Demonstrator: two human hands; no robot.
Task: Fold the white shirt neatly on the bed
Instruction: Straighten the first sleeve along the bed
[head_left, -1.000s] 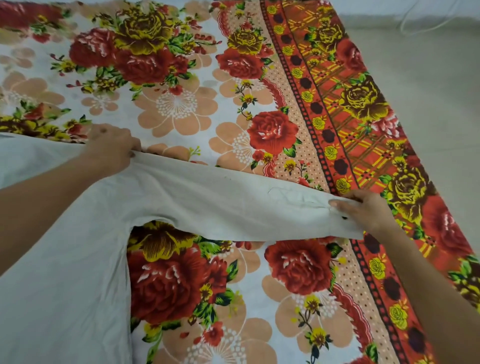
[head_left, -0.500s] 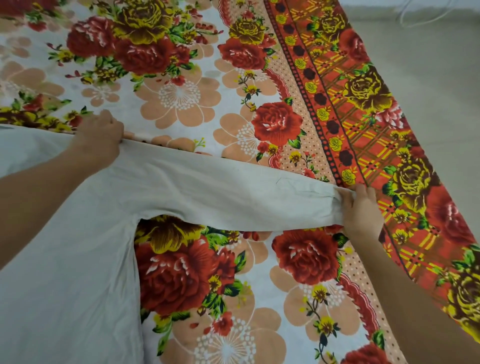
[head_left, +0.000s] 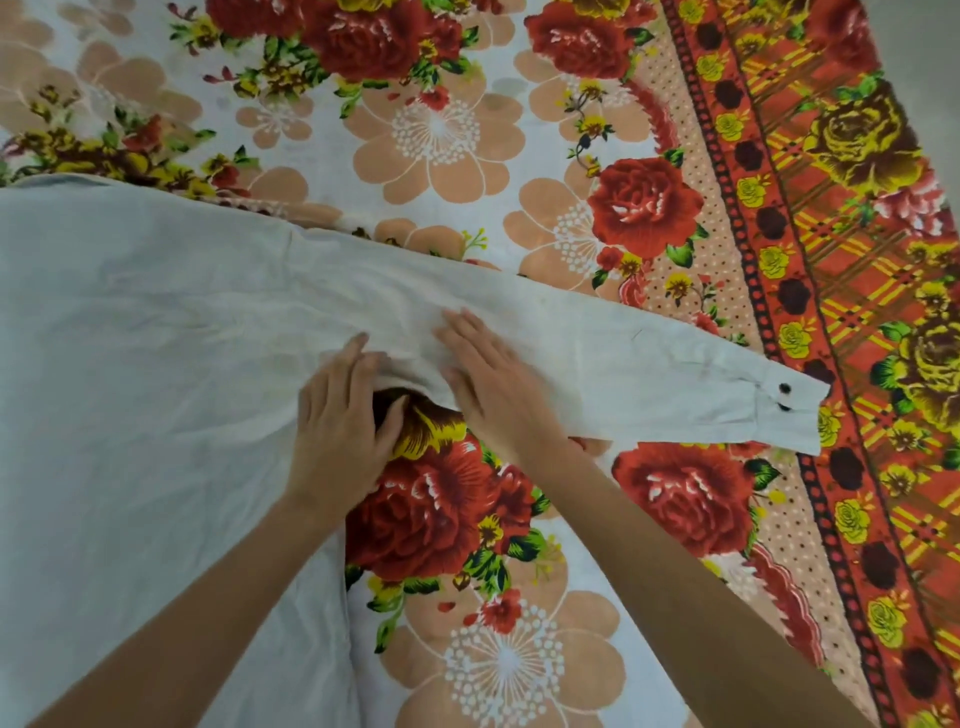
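Observation:
The white shirt (head_left: 156, 364) lies spread flat on the bed, its body filling the left half of the view. One long sleeve (head_left: 649, 358) stretches out to the right, ending in a cuff (head_left: 784, 410) with two dark buttons. My left hand (head_left: 343, 421) lies flat at the armpit where sleeve meets body, fingers straight. My right hand (head_left: 493, 379) presses palm down on the sleeve just right of it, fingers straight and together. Neither hand grips any cloth.
The bed is covered by a floral sheet (head_left: 441, 135) with red roses and peach flowers. A red and yellow patterned border (head_left: 831, 234) runs down the right side. A strip of pale floor (head_left: 935, 31) shows at the top right corner.
Both hands let go of the sleeve's shoulder end and cuff and came together at the armpit, now lying flat on the cloth. The sleeve now rests flat on the sheet.

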